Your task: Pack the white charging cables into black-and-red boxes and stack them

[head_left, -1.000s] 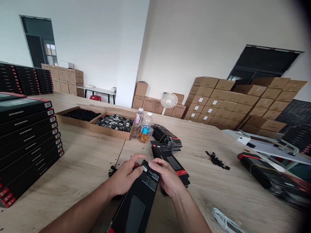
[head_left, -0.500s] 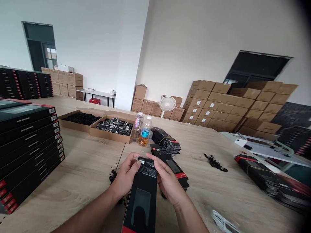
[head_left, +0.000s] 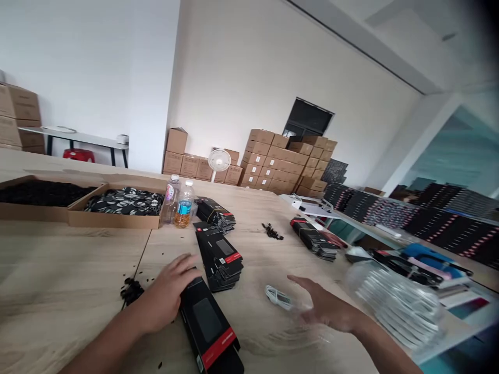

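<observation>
A long black box with a red end (head_left: pixel 208 327) lies flat on the wooden table (head_left: pixel 78 270) in front of me. My left hand (head_left: pixel 167 291) rests on its far end, fingers curled over the edge. My right hand (head_left: pixel 325 309) hovers open to the right, fingers spread, holding nothing. It is near a coiled white cable (head_left: pixel 278 297) and a clear bag of white cables (head_left: pixel 393 304). A stack of flat black boxes (head_left: pixel 220 254) sits just beyond my left hand.
Two cardboard trays (head_left: pixel 113 218) of black parts and two bottles (head_left: pixel 179 205) stand at the back left. Loose black pieces (head_left: pixel 130 290) lie by my left wrist, more (head_left: pixel 272 231) mid-table. Further box piles (head_left: pixel 315 240) and stacked cartons (head_left: pixel 280 161) fill the right and rear.
The view swung right. The box went from both hands down flat onto the table. My right hand let go and moved right toward the white cables.
</observation>
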`<state>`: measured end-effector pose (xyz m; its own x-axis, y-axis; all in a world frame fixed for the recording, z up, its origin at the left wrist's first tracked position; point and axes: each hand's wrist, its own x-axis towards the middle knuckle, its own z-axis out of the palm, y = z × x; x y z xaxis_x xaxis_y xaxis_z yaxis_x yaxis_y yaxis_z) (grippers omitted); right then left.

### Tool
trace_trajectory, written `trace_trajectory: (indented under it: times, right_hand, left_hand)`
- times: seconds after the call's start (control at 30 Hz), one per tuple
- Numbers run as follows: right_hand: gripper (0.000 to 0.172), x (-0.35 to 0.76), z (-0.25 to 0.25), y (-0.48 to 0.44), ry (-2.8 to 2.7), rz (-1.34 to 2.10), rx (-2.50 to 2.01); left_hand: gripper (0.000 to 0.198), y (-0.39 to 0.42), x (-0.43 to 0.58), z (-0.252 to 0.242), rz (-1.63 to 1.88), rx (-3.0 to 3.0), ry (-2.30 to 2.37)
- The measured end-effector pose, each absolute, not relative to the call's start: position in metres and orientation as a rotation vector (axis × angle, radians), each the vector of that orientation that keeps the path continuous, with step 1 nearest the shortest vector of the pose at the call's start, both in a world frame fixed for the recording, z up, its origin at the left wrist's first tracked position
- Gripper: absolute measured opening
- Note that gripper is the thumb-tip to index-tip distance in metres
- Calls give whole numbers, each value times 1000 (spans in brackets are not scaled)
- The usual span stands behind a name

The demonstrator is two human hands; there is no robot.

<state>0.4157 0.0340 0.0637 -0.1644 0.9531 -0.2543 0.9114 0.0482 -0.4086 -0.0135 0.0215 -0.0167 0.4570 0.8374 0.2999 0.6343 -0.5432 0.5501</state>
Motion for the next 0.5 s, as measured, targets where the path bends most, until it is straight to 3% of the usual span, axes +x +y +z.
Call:
trace_trajectory:
  times: [0.07, 0.17, 0.37, 0.5]
  right_hand:
    - [106, 429, 54, 30, -2244, 770, -2109]
    - [97, 436, 40, 27, -2193, 766, -2157]
    - [75, 424, 46, 11, -2078, 641, -2019]
    - [72, 402, 58, -4, -2017, 624, -1840]
  left_hand:
    - [98, 17, -11, -18, 611, 2440, 1075]
    - [106, 12, -3, -12, 446, 2482, 1041]
    - [72, 7, 4, 9, 551, 2427, 1181]
    - [66, 13, -2, 8, 691, 2331, 1358]
